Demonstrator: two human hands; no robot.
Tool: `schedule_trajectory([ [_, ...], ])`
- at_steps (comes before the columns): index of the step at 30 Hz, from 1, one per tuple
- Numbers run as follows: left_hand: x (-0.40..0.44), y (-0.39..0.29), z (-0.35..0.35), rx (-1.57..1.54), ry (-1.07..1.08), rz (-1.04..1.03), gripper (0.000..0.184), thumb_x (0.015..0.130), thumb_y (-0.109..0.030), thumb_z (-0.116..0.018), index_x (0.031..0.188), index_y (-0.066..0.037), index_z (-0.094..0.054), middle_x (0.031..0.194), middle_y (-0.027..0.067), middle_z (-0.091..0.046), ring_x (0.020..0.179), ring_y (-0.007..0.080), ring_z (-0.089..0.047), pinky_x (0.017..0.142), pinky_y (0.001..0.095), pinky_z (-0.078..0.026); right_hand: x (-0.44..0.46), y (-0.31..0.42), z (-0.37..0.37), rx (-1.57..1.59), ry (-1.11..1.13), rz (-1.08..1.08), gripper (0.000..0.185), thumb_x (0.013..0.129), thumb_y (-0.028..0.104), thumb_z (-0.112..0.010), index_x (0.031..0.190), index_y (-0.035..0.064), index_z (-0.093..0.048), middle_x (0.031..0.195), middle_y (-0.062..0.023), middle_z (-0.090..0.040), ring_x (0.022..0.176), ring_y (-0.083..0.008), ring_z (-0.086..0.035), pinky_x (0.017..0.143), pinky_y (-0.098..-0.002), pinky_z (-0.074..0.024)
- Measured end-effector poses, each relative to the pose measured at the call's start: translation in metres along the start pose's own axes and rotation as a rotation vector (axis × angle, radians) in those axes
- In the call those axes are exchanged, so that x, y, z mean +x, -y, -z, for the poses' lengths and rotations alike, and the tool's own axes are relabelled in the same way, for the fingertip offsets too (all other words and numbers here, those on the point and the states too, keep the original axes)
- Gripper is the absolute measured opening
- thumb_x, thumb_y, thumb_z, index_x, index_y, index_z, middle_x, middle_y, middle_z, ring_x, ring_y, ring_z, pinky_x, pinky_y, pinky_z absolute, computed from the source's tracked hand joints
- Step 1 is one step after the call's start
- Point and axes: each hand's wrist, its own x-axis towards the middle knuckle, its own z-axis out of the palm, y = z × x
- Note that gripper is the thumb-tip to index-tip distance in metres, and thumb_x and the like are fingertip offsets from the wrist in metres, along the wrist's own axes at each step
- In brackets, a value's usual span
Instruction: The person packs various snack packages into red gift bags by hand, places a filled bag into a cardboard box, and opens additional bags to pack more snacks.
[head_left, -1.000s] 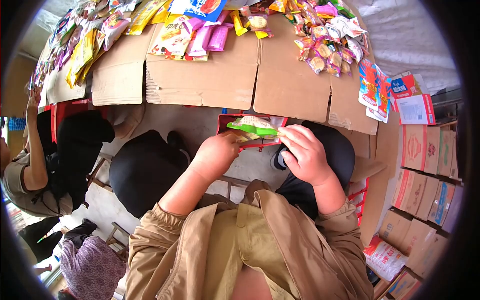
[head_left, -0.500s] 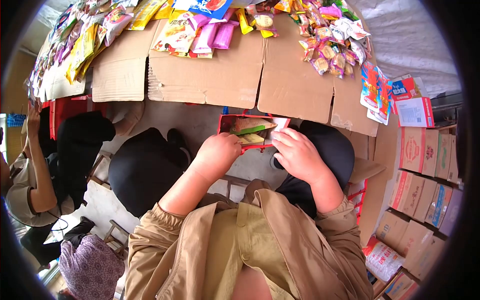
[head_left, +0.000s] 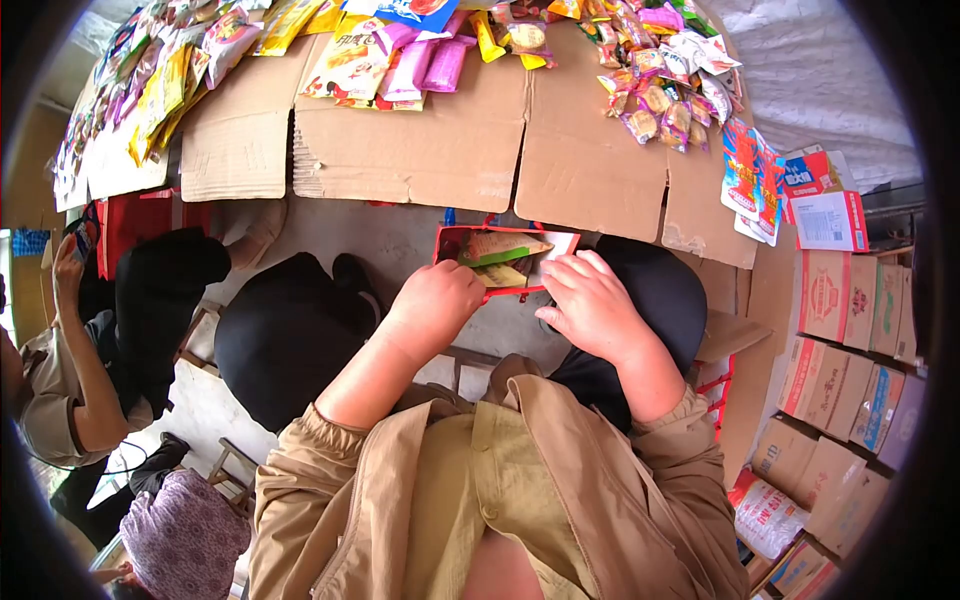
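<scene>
Between my knees stands a red paper bag point(head_left: 440, 248) with a pale inner wall, its mouth facing up. Inside lie snack packets point(head_left: 500, 246), one of them pale with a green edge. My left hand point(head_left: 437, 300) is closed on the bag's near left rim, fingers curled over the edge. At the right rim, my right hand point(head_left: 595, 300) rests with fingers extended over the white inner side and the thumb apart. The bag's lower part is hidden.
Ahead is a cardboard-covered table point(head_left: 410, 155) bearing piles of wrapped snacks point(head_left: 660, 100) and yellow packets point(head_left: 165, 100). Cartons point(head_left: 825, 375) are stacked at right. Another person's arm point(head_left: 85, 350) and a seated person in patterned clothing point(head_left: 185, 535) are at left.
My right hand's fingers have lifted and straightened slightly at the bag's rim. My left hand stays at its edge. The person at left has raised a hand holding a small packet.
</scene>
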Motion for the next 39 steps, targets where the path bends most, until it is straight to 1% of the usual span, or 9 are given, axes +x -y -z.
schedule_trajectory([
  [9, -0.002, 0.001, -0.004, -0.022, -0.005, 0.006, 0.007, 0.081, -0.012, -0.065, 0.087, -0.01, -0.063, 0.087, 0.0071, -0.063, 0.088, 0.0286, -0.067, 0.073, 0.0427, -0.056, 0.026, 0.014, 0.007, -0.052, 0.238, -0.045, 0.061, 0.089, 0.047, -0.076, 0.118, -0.0063, -0.069, 0.143, -0.0213, -0.06, 0.141, -0.0362, -0.05, 0.117, -0.0481, -0.0407],
  [11, -0.003, 0.002, -0.004, -0.01, -0.002, -0.018, 0.008, 0.079, -0.012, -0.066, 0.086, -0.01, -0.064, 0.087, 0.0066, -0.064, 0.089, 0.0283, -0.067, 0.073, 0.0418, -0.056, 0.043, 0.014, 0.006, 0.008, 0.415, -0.033, 0.07, 0.092, 0.06, -0.069, 0.118, -0.0045, -0.072, 0.147, -0.0201, -0.057, 0.143, -0.037, -0.048, 0.12, -0.0489, -0.0377],
  [15, -0.002, 0.004, -0.007, 0.022, 0.054, 0.001, 0.009, 0.078, -0.012, -0.067, 0.086, -0.01, -0.064, 0.088, 0.0065, -0.065, 0.089, 0.0278, -0.068, 0.075, 0.0408, -0.057, 0.06, -0.003, -0.025, 0.149, 0.372, 0.053, 0.071, 0.093, 0.059, -0.066, 0.124, -0.0048, -0.071, 0.149, -0.0208, -0.057, 0.144, -0.0369, -0.047, 0.12, -0.0489, -0.0373],
  [17, -0.003, 0.003, -0.006, 0.021, 0.043, 0.004, 0.01, 0.077, -0.012, -0.068, 0.086, -0.009, -0.064, 0.088, 0.0068, -0.065, 0.089, 0.0275, -0.068, 0.075, 0.0404, -0.058, 0.062, -0.008, -0.038, -0.034, 0.44, -0.028, 0.077, 0.092, 0.066, -0.064, 0.126, -0.0031, -0.071, 0.15, -0.0205, -0.055, 0.145, -0.0363, -0.046, 0.122, -0.0482, -0.0347],
  [24, -0.001, 0.005, -0.005, 0.009, 0.047, 0.036, 0.01, 0.077, -0.011, -0.067, 0.087, -0.009, -0.064, 0.089, 0.0068, -0.065, 0.09, 0.0275, -0.068, 0.076, 0.0406, -0.058, 0.076, 0.017, -0.018, -0.321, 0.635, -0.224, 0.092, 0.082, 0.086, -0.059, 0.113, 0.0012, -0.078, 0.117, -0.0125, -0.073, 0.124, -0.0289, -0.062, 0.114, -0.0435, -0.0416],
  [28, -0.001, 0.004, -0.001, 0.023, 0.038, 0.04, 0.011, 0.078, -0.01, -0.067, 0.089, -0.009, -0.064, 0.091, 0.007, -0.066, 0.092, 0.0277, -0.068, 0.076, 0.0406, -0.058, 0.078, 0.015, -0.027, -0.314, 0.726, -0.257, 0.09, 0.083, 0.086, -0.058, 0.108, 0.003, -0.08, 0.113, -0.0122, -0.074, 0.121, -0.0268, -0.064, 0.108, -0.0415, -0.0468],
  [30, 0.0, 0.005, -0.001, 0.027, 0.06, 0.039, 0.011, 0.078, -0.01, -0.066, 0.089, -0.009, -0.064, 0.091, 0.0071, -0.066, 0.093, 0.028, -0.068, 0.077, 0.0406, -0.058, 0.071, 0.004, -0.04, -0.24, 0.506, -0.165, 0.077, 0.081, 0.075, -0.071, 0.095, -0.0013, -0.077, 0.102, -0.0156, -0.074, 0.11, -0.0318, -0.069, 0.096, -0.0429, -0.054],
  [37, 0.002, 0.004, -0.001, 0.002, 0.021, 0.064, 0.012, 0.079, -0.009, -0.066, 0.09, -0.008, -0.062, 0.092, 0.0075, -0.065, 0.093, 0.0289, -0.068, 0.077, 0.0419, -0.058, 0.067, 0.003, -0.047, -0.212, 0.519, -0.222, 0.068, 0.086, 0.067, -0.071, 0.095, -0.0004, -0.078, 0.1, -0.0152, -0.075, 0.104, -0.0326, -0.072, 0.094, -0.0442, -0.0552],
  [39, 0.004, 0.002, -0.001, -0.002, 0.014, 0.068, 0.012, 0.079, -0.009, -0.065, 0.09, -0.008, -0.061, 0.092, 0.0076, -0.065, 0.093, 0.0291, -0.068, 0.077, 0.0422, -0.058, 0.064, 0.001, -0.051, -0.205, 0.402, -0.2, 0.064, 0.086, 0.065, -0.073, 0.092, 0.001, -0.078, 0.097, -0.0152, -0.075, 0.101, -0.0334, -0.072, 0.093, -0.0449, -0.0554],
])
